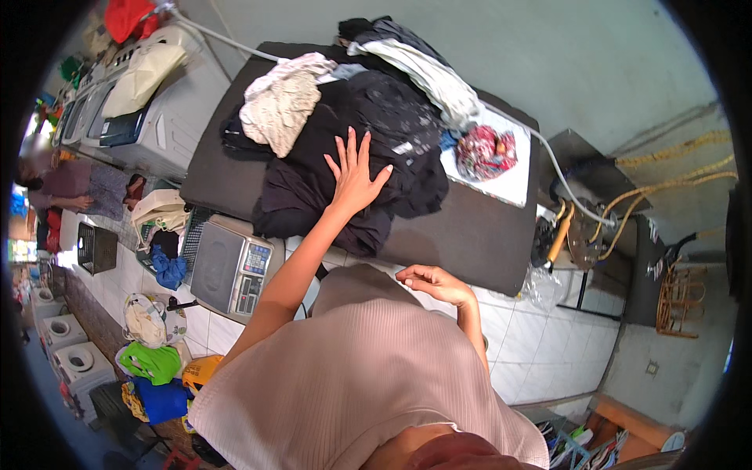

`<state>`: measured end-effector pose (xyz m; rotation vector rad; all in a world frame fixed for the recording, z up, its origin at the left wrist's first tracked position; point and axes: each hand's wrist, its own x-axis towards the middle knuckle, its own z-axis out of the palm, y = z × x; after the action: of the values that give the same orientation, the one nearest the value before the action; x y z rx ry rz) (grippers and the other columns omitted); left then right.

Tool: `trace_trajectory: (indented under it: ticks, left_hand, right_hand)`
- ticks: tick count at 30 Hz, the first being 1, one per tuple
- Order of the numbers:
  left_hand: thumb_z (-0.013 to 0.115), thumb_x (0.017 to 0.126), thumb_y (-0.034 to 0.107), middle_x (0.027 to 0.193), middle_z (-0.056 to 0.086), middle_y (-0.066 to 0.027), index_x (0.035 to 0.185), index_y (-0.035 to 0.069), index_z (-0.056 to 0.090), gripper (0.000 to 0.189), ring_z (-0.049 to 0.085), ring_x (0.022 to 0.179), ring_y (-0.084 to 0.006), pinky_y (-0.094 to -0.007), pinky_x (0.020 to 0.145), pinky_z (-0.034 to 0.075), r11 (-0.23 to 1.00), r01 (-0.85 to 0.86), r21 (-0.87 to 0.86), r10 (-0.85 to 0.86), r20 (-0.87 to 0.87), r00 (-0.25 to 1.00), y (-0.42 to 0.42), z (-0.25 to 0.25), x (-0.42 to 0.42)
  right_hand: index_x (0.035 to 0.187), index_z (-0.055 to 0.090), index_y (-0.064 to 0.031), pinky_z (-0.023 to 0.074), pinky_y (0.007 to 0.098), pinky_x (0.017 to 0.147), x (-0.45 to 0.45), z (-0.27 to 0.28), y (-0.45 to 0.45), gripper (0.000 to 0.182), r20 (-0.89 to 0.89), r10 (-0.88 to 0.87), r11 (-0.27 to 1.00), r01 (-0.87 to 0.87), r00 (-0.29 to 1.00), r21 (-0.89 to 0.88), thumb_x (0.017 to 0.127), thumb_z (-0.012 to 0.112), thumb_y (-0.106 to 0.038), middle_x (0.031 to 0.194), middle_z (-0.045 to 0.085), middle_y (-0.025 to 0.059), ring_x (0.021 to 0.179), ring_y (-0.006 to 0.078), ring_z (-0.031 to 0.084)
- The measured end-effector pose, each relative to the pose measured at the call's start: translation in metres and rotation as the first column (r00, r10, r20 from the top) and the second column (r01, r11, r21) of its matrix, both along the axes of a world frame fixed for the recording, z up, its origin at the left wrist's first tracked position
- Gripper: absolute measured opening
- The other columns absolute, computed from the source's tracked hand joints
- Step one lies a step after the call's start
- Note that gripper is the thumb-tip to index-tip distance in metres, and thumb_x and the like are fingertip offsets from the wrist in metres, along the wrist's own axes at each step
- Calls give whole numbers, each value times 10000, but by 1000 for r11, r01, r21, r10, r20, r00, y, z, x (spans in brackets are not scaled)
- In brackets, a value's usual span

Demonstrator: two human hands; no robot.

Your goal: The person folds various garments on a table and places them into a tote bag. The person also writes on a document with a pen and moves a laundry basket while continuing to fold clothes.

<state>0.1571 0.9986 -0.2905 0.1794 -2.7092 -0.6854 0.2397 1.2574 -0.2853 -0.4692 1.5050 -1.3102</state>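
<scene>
My left hand (354, 176) lies with fingers spread on a heap of black clothes (299, 194) on the dark padded table. Over the table's front edge, close to my body, my right hand (437, 283) hovers with loosely curled fingers and nothing in it. Around the black heap are a cream patterned cloth (282, 111) at the left, a black garment with a light print (399, 106) and a long white garment (423, 67) behind. A bundled red patterned cloth (486, 153) rests on a white board (517, 182) at the right.
A digital scale (220, 270) and a basket of laundry (158, 217) stand left of the table. Washing machines (176, 111) line the far left, where another person (64, 182) is. Steam irons (561, 235) with hoses are at the right. Bags (158, 399) lie at the lower left.
</scene>
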Motion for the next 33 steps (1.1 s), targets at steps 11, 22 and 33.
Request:
trace_trajectory:
  ticks: [11, 22, 33]
  left_hand:
    - [561, 802, 422, 1463, -21, -203, 1418, 103, 111, 826, -36, 1324, -449, -656, 976, 6, 999, -20, -32, 21, 17, 1000, 24, -24, 3]
    - [526, 829, 483, 1439, -107, -251, 1408, 53, -35, 914, -65, 1326, -436, -641, 981, -1, 945, -276, 174, 255, 134, 958, -47, -17, 76]
    - [533, 753, 610, 1434, 58, -273, 1367, -6, 211, 928, 58, 1335, -408, -600, 1018, 95, 990, 44, 137, -135, 774, 619, -128, -20, 82]
  right_hand:
    - [1098, 549, 4, 400, 250, 834, 4, -29, 40, 326, -31, -343, 936, 344, 939, 79, 893, 529, -249, 970, 594, 43, 923, 114, 528]
    - [996, 587, -5, 443, 325, 719, -180, -15, 11, 270, -789, -502, 721, 675, 355, -155, 817, 599, -207, 972, 579, 172, 880, 220, 552]
    - [1077, 461, -78, 420, 481, 853, -254, -122, 43, 520, -971, -97, 197, 961, 216, 194, 614, 699, -67, 1160, 393, 194, 1059, 442, 403]
